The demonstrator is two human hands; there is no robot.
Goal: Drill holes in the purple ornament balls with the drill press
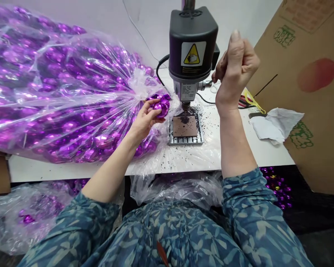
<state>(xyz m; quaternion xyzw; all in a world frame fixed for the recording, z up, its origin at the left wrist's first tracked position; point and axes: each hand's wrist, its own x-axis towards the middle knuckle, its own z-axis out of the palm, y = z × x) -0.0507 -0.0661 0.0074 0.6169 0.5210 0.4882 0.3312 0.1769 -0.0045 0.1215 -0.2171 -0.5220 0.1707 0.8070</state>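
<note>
My left hand [145,120] pinches a shiny purple faceted ball [161,107] between thumb and fingers, just left of a small bench drill press [193,44]. Below the drill chuck [186,105], a brown square board [185,127] with a small dark hole lies on the slotted metal base [186,140]. Dark shavings are scattered on and around it. My right hand [236,70] is raised at the right side of the press, closed in a fist with the thumb up. It grips the press's feed lever, most of which the fingers hide.
A large clear bag [72,96] full of purple balls fills the left of the white table [144,169], its gathered neck near my left hand. A cardboard box [308,96] stands at the right, beside crumpled white paper [277,124]. Plastic bags [33,215] lie below the table edge.
</note>
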